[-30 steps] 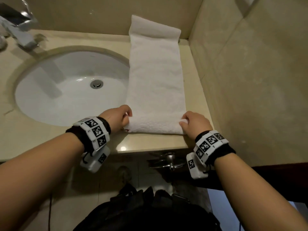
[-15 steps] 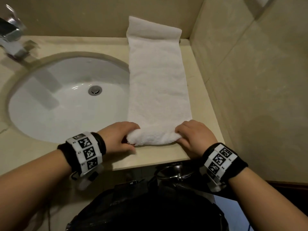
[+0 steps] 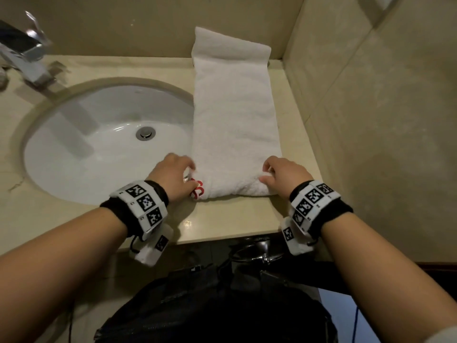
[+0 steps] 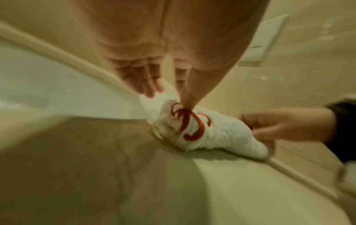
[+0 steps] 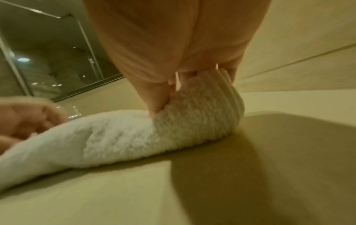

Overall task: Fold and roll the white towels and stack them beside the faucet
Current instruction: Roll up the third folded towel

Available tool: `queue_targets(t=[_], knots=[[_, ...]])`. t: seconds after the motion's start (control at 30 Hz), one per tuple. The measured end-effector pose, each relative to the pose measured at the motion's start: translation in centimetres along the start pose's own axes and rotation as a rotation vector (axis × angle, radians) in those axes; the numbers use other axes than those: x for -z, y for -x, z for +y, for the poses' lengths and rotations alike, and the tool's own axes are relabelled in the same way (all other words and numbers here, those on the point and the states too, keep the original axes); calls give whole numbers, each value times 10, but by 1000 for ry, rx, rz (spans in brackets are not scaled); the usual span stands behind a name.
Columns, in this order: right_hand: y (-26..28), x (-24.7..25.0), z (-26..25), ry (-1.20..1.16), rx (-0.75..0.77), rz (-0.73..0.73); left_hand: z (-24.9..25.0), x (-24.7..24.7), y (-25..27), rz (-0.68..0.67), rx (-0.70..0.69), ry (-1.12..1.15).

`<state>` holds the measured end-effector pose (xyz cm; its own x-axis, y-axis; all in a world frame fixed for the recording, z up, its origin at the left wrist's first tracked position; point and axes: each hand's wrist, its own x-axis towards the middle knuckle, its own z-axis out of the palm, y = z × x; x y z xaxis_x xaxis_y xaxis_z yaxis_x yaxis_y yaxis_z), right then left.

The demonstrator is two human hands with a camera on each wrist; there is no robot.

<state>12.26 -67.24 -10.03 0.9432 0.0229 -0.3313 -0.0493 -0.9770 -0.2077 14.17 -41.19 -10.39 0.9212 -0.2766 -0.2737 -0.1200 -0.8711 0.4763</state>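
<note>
A long white towel [image 3: 235, 115] lies folded in a strip on the counter [image 3: 230, 219] to the right of the sink; its far end climbs the back wall. Its near end is rolled up [image 3: 232, 188], and a red embroidered mark [image 4: 192, 126] shows at the roll's left end. My left hand [image 3: 173, 174] pinches that left end [image 4: 217, 134] between thumb and fingers. My right hand [image 3: 282, 174] grips the right end of the roll [image 5: 134, 137], thumb pressed into the front and fingers curled over the top. The chrome faucet [image 3: 27, 58] stands at the far left.
The white sink [image 3: 74, 144] with its drain [image 3: 145, 133] takes up the counter's left half. A tiled side wall [image 3: 371, 120] stands close on the right of the towel. A black bag [image 3: 210, 305] sits below the counter's front edge.
Both hands have rolled the towel's near end away from me, so the roll is thicker and sits farther up the strip. The red mark now shows at its left end.
</note>
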Motion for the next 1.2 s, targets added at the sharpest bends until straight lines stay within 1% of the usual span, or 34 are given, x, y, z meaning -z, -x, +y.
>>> queue_targets(t=[0.03, 0.07, 0.1, 0.13, 0.2, 0.27, 0.3, 0.33, 0.4, 0.47, 0.5, 0.57, 0.6, 0.63, 0.7, 0.77, 0.8, 0.83, 0.87, 0.9, 0.93, 0.97, 1.0, 1.03, 1.07, 1.1, 1.13, 1.17, 1.2], knots=[[1, -1, -2, 79, 26, 86, 3, 0, 0, 49, -130, -55], [2, -4, -4, 131, 74, 162, 6, -2, -1, 57, -272, -131], [3, -6, -5, 146, 140, 203, 9, -4, 0, 35, -398, -211], [5, -9, -7, 147, 211, 208, 10, -5, 1, 8, -464, -272], [8, -11, -5, 135, 307, 180, 7, -5, 3, -45, -474, -375], [13, -8, 1, 159, 344, 120, 2, -6, 3, -68, -511, -528], [15, -7, 4, 204, 354, 75, 1, -6, 2, -63, -536, -566], [17, -8, 6, 247, 365, 47, 2, -6, 1, -61, -536, -559], [18, -9, 9, 236, 376, 77, 7, -2, -2, -52, -467, -411], [16, -7, 13, 85, 327, 111, 11, 3, -6, -56, -337, -215], [14, -4, 14, 2, 281, 89, 10, 4, -7, -78, -265, -131], [7, 0, 17, -107, 176, -31, 7, 5, -9, -143, -122, 32], [5, 0, 18, -121, 134, -90, 5, 4, -9, -170, -70, 103], [3, 0, 17, -114, 105, -117, 4, 3, -9, -186, -40, 146], [0, -2, 15, -99, 79, -78, 3, 0, -10, -188, -19, 163], [3, -1, 12, -96, 118, 64, 2, -1, -11, -153, -1, 177], [7, -1, 11, -72, 180, 120, 2, -2, -11, -138, 13, 192], [10, 0, 10, 0, 270, 135, 1, -3, -10, -121, 29, 210], [14, 0, 10, 105, 360, 116, 1, -4, -11, -107, 47, 224], [17, -3, 9, 197, 420, 81, 2, -5, -10, -96, 62, 232], [18, -5, 7, 232, 431, 51, 3, -5, -9, -92, 64, 220], [19, -6, 5, 215, 407, 33, 3, -6, -8, -80, 42, 160], [17, -6, 2, 155, 367, 23, 4, -6, -7, -42, -4, 48], [15, -5, 0, 94, 326, 2, 5, -6, -5, 20, -78, -84], [11, -2, -2, 42, 286, -34, 5, -6, -2, 87, -181, -197], [7, 0, -3, 0, 257, -85, 6, -6, 1, 113, -299, -283], [1, 4, -3, -32, 230, -149, 7, -7, 4, 86, -407, -355], [-4, 8, -4, -50, 206, -216, 8, -9, 6, 26, -480, -435], [-9, 11, -5, -58, 191, -271, 10, -11, 7, -28, -506, -506]])
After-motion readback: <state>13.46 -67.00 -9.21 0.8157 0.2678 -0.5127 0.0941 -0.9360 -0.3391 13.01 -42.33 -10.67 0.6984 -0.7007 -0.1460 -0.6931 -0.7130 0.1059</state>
